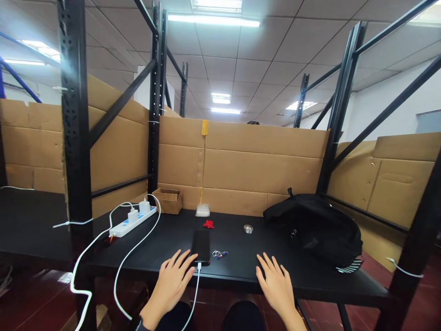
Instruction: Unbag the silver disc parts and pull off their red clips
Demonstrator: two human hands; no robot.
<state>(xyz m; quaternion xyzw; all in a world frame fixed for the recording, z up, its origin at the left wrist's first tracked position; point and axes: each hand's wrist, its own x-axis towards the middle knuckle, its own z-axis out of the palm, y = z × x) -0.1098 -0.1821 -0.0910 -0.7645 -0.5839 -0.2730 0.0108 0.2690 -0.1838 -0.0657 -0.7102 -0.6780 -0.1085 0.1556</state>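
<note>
My left hand [175, 279] lies flat at the front of the black table, fingers spread, its fingertips by the lower left edge of a black smartphone [200, 244]. A white charging cable [196, 292] is plugged into the phone's near end. My right hand [274, 281] rests open on the table edge to the right, holding nothing. Between the hands, close to the phone, lies a keyring with a small blue charm [221, 254]. Beyond the phone are a small red item [208, 224] and a whitish block-like thing [202, 210]. A roll of tape [248, 228] sits farther right.
A black backpack [320, 230] covers the table's right side. On the left stands a white power strip [132, 222] with two plugs and looping cables, near an open cardboard box [168, 201]. Cardboard panels [241, 161] and black metal posts [76, 138] enclose the table.
</note>
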